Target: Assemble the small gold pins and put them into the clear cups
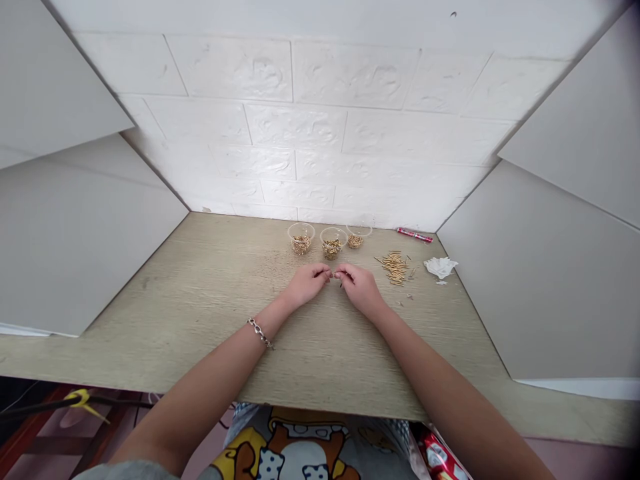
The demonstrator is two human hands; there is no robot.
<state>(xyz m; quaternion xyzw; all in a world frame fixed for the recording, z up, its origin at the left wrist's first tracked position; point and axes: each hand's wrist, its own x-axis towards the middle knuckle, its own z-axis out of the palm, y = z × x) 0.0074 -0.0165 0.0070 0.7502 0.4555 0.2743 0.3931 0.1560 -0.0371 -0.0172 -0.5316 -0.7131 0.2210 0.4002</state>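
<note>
My left hand (307,284) and my right hand (362,287) meet over the tabletop, both closed in a fingertip pinch. Between the fingertips shows a tiny gold-coloured piece (333,275), too small to name closely. A short dark tip pokes out under the right fingers. Just beyond the hands stand three clear plastic cups: the left cup (301,230) and middle cup (333,233) hold small gold-coloured parts, and the right cup (359,229) holds some too. To the right of my right hand lies a pile of thin gold-coloured rods (395,268).
Tiny brown bits (275,268) are scattered left of the cups. A red patterned stick-shaped packet (415,235) lies by the white brick-patterned wall (320,127). Crumpled white material (440,267) rests near the right grey panel (565,267). Another grey panel (95,227) bounds the left.
</note>
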